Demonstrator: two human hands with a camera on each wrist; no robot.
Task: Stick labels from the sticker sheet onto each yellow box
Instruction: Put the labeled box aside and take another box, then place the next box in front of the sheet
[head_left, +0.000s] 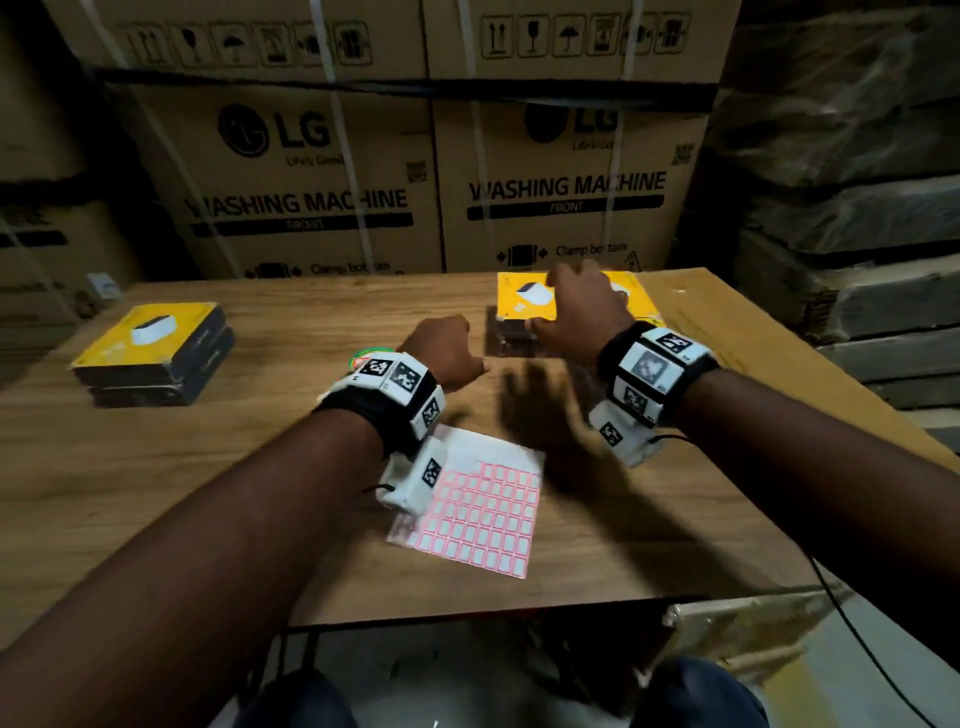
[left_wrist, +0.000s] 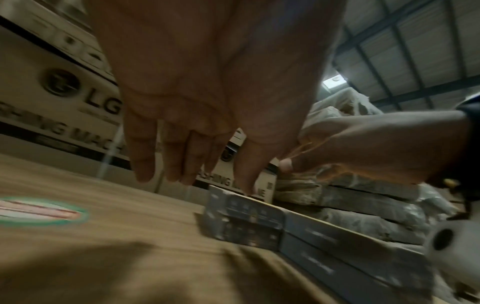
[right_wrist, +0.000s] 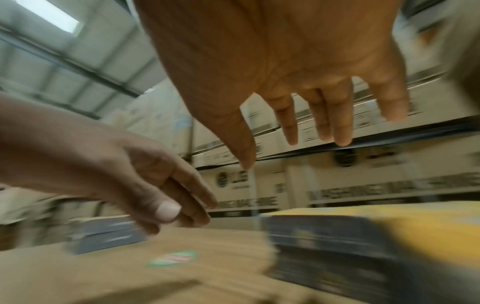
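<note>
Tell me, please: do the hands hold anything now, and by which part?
Nothing is held. The left hand and right hand hang open above the wooden table, near the right stack of yellow boxes.

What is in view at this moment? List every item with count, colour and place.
yellow boxes, left stack: two, yellow tops and dark sides, far left of the table.
yellow boxes, right stack: at least two, same colours, far right, under the right hand.
sticker sheet: one, white labels edged pink, near middle of the table.
round sticker: one, green rim, on the table by the left hand.
table: one, wood grain.
washing machine cartons: several, brown, stacked behind the table.
wrapped stacks: grey, at right.
left hand: fingers empty, above the table.
right hand: fingers spread, over the right stack.
</note>
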